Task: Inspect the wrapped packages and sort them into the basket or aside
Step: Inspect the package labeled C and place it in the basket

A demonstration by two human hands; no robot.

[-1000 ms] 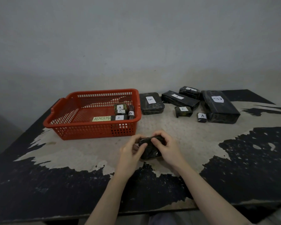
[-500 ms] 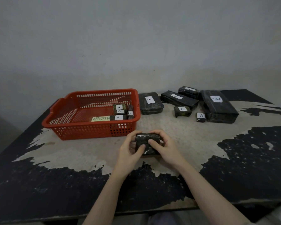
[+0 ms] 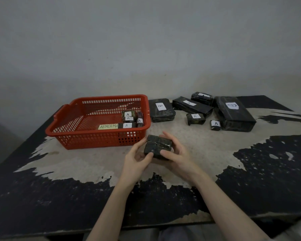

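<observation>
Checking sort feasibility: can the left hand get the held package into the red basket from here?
Probably yes. The left hand grips the package just in front of the basket, whose top is open; its left part is bare, with small packages only at its right end.

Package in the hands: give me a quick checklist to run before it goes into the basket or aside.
1. Hold: left hand and right hand both grip the package, lifted off the table. Ok.
2. Label read: no white label shows on the faces turned to the camera. Not ok.
3. Wrap condition: glossy and creased; tears cannot be made out. Cannot tell.
4. Room in the basket: its left half is bare; small packages sit at the right by the yellow sign. Ok.
5. Way to the basket: nothing lies between the hands and its near wall. Ok.
6. Room aside: bare table in front of the sorted group. Ok.
</observation>
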